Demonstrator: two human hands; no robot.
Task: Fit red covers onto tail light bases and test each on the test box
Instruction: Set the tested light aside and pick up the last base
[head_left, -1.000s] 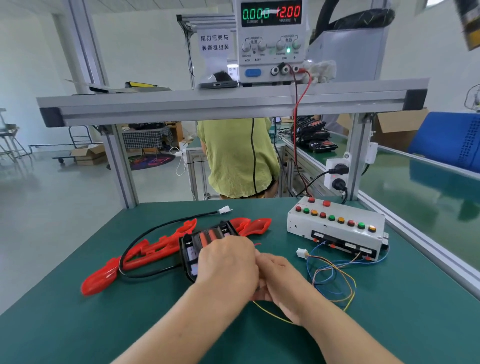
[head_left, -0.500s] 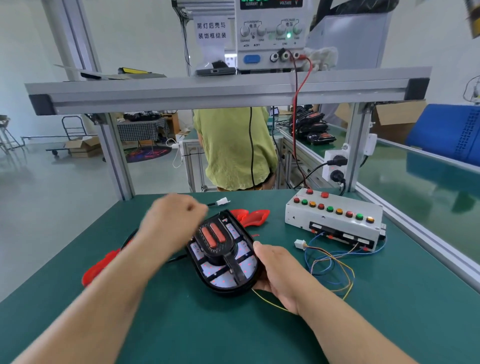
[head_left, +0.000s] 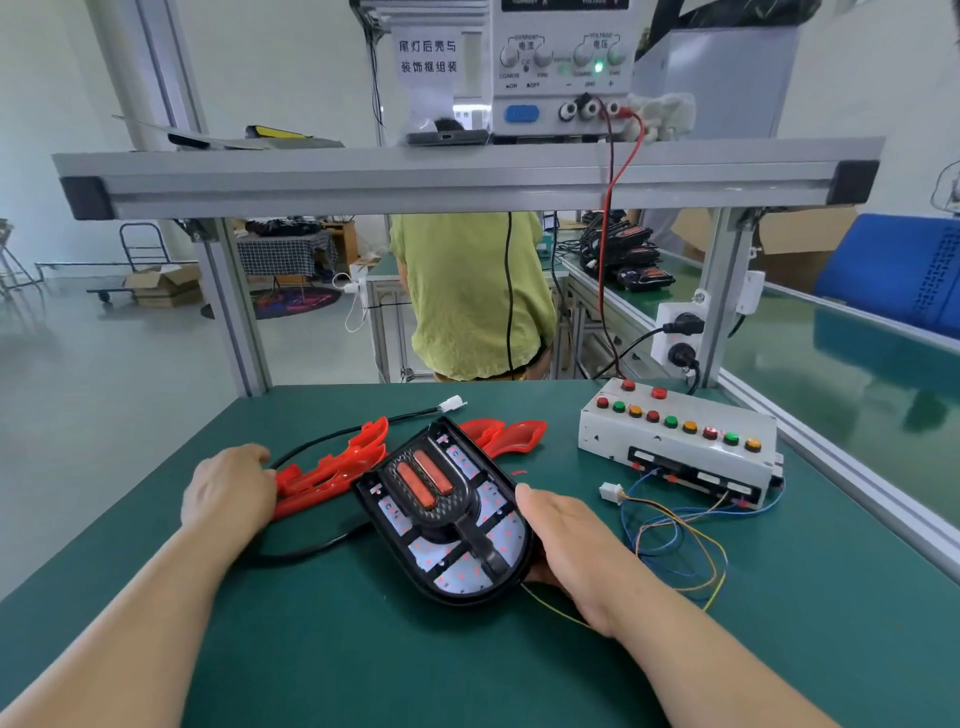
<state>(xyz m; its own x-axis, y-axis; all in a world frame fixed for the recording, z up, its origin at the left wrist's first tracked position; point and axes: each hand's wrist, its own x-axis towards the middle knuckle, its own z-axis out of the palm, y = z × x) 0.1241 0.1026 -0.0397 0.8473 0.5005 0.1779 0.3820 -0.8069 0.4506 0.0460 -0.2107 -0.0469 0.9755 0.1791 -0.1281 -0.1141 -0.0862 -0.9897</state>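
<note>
Green matting covers the table (head_left: 363, 660), which stands under an aluminium shelf (head_left: 467, 176) carrying a bench power supply (head_left: 561, 62). At left, the left hand (head_left: 228, 493) lies on the near end of a red cover (head_left: 337, 467), fingers curled down over its edge in a grip; the back of the hand hides the fingertips. This cover lies flat on the table, just beside the left rim of the tail light base (head_left: 447, 525), a position that appears to allow a short lift across. A black cable (head_left: 311, 551) loops around the cover and ends in a white connector (head_left: 451, 404) at the far side. The base sits at centre, open face up and tilted toward the viewer, with its LED board exposed and no cover fitted. More red covers (head_left: 506, 434) lie behind it. The right hand (head_left: 566, 545) clamps the base's right edge, thumb on the upper rim and fingers underneath, apparently to steady the part for the cover. Further right, loose coloured wires (head_left: 675, 545) trail from the test box (head_left: 675, 447); their white plug (head_left: 610, 491) lies free on the table. Fitting is judged the step in hand; testing is not yet begun.
</note>
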